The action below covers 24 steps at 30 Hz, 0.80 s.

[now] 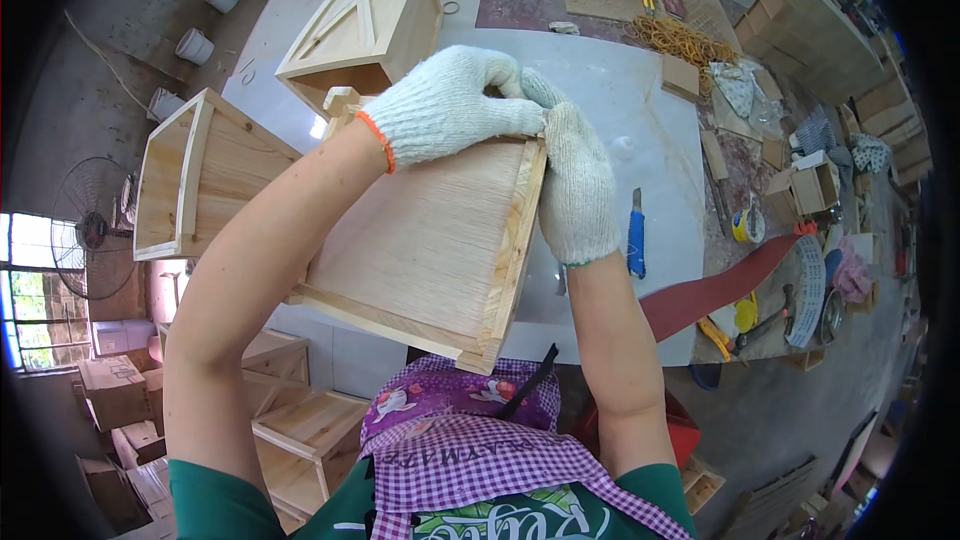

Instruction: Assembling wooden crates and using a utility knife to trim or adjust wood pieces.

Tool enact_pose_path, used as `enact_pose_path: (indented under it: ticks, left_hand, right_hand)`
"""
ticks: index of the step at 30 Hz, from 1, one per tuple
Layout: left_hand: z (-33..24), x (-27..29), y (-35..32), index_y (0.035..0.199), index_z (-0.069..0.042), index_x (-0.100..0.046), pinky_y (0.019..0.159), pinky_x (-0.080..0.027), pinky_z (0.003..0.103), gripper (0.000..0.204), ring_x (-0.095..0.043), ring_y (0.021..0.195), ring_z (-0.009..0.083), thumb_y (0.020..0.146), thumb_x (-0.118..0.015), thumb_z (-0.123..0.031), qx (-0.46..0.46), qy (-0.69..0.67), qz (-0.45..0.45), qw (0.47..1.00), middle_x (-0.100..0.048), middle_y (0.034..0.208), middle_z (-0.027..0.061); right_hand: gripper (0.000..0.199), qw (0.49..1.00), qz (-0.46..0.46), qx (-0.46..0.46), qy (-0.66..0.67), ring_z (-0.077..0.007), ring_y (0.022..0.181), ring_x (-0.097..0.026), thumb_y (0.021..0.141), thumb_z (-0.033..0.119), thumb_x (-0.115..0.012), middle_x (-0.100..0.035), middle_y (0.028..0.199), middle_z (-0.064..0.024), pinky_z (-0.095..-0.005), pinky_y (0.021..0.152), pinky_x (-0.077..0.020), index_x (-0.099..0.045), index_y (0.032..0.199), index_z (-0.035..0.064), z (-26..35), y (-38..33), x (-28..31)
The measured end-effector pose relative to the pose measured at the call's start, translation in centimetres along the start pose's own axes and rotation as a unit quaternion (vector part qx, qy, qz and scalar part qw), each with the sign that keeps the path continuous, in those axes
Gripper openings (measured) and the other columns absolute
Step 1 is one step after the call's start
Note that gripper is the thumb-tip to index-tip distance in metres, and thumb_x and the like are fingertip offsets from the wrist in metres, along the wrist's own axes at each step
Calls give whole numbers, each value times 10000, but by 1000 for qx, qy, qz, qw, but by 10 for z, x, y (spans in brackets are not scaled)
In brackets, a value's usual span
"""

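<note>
- While the left hand bends over the far edge of a wooden box, its fingers are curled and nearly meet the thumb at the far right corner; whether it pinches something small there cannot be told.
- Partly closed, the right hand lies along the outside of that same corner, its fingertips close against the left hand's; they are too hidden to tell how firmly it grips.
- Both hands wear white knitted gloves, the left with an orange cuff.
- The wooden box sits tilted at the near side of the table, in front of the person, a broad framed panel facing up.
- Beyond it stands a crate with crossed slats on top and an open, shadowed side; its contents cannot be made out.
- Left of the box is another open wooden crate.
- White buckets stand on the floor; what they hold is unclear.
- A blue cutter lies just right of the right hand.
</note>
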<state>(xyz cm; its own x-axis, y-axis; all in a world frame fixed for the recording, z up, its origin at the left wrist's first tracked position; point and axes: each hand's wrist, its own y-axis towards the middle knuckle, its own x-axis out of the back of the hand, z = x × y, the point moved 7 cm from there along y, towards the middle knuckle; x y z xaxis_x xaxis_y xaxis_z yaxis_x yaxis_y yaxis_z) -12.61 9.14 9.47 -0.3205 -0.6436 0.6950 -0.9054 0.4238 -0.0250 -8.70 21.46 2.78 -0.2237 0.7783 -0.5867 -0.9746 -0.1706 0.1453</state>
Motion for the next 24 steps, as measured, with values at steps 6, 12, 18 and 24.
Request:
enact_pose_path:
  ticks: [6, 12, 18, 24]
  left_hand:
    - [-1, -2, -2, 861, -6, -688, 799, -514, 291, 231, -602, 836, 98, 901, -789, -210, 40, 5, 18, 999, -678, 880, 33]
    - [-5, -3, -3, 856, -16, -692, 775, -497, 286, 258, -573, 811, 91, 906, -799, -245, 41, 3, 25, 999, -652, 867, 19]
    - [-2, 0, -4, 866, -2, -728, 778, -519, 335, 366, -631, 797, 176, 867, -800, -361, 42, -1, 7, 999, -694, 849, 103]
    - [0, -1, -4, 903, -18, -687, 771, -479, 283, 271, -537, 815, 83, 925, -787, -269, 28, 13, 13, 999, -619, 873, 4]
  right_hand:
    - [452, 999, 3, -21, 30, -197, 1264, -575, 1117, 290, -467, -623, 1378, -134, -340, 1118, -432, -569, 1413, -37, -5, -1, 1]
    - [477, 997, -13, -38, 73, -187, 1262, -566, 1130, 303, -434, -619, 1373, -121, -346, 1133, -418, -547, 1427, -52, -13, -5, 11]
    - [502, 998, -5, -29, 61, -197, 1272, -568, 1115, 312, -461, -596, 1402, -134, -343, 1126, -431, -492, 1468, -44, -14, -4, 13]
    - [380, 999, -19, -31, 26, -168, 1231, -585, 1061, 205, -579, -648, 1336, -102, -319, 1102, -435, -624, 1365, -18, -7, -3, 10]
